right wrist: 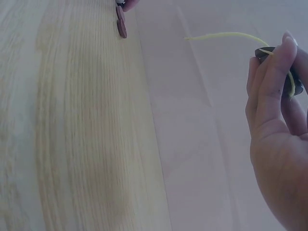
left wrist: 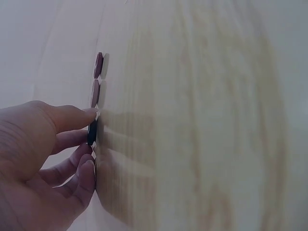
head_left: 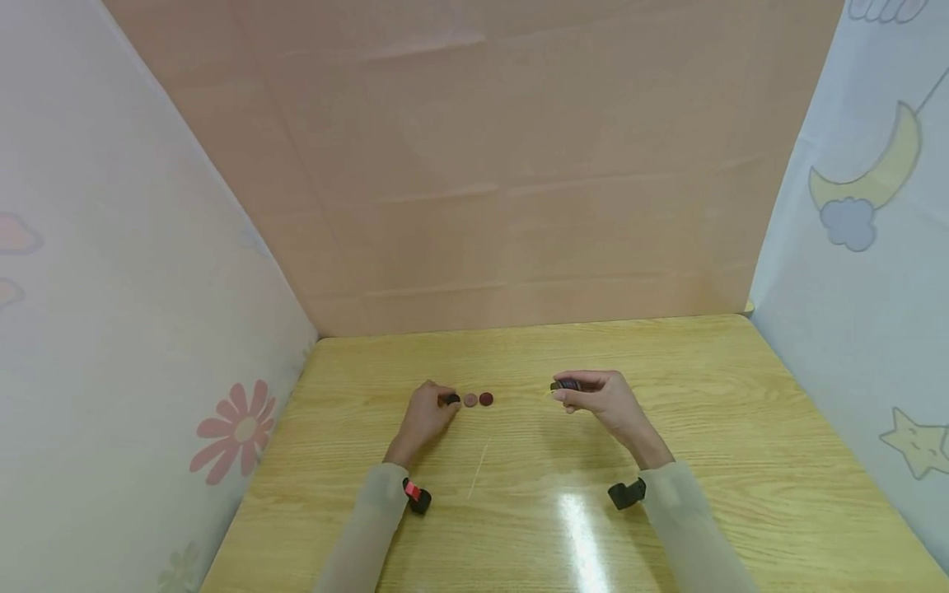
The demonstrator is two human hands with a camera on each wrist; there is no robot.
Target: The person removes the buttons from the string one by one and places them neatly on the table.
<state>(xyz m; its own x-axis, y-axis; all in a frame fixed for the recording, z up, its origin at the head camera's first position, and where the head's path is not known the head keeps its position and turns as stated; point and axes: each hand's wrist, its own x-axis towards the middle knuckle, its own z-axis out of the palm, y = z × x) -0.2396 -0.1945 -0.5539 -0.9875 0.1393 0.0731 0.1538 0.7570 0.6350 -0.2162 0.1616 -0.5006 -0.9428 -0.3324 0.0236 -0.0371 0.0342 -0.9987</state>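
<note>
My left hand (head_left: pixel 426 418) is low at the table, its thumb and fingers on the edges of a black button (left wrist: pixel 92 132). In a row with it lie a dusty-pink button (head_left: pixel 470 400) and a dark red button (head_left: pixel 486 399), both flat on the wood. To the right, my right hand (head_left: pixel 604 400) is raised above the tabletop and grips a small stack of dark buttons (head_left: pixel 569 385) between thumb and fingers. Yellow string (right wrist: pixel 226 34) is looped about this stack, and one end sticks out toward the left. The fingers hide part of the stack.
The buttons lie on a pale wood-grain table (head_left: pixel 356 362). A thin pale line (head_left: pixel 479 468) crosses the wood between the forearms. A tan backdrop (head_left: pixel 474 247) rises behind the table, with decorated white panels (head_left: pixel 148 329) at the sides.
</note>
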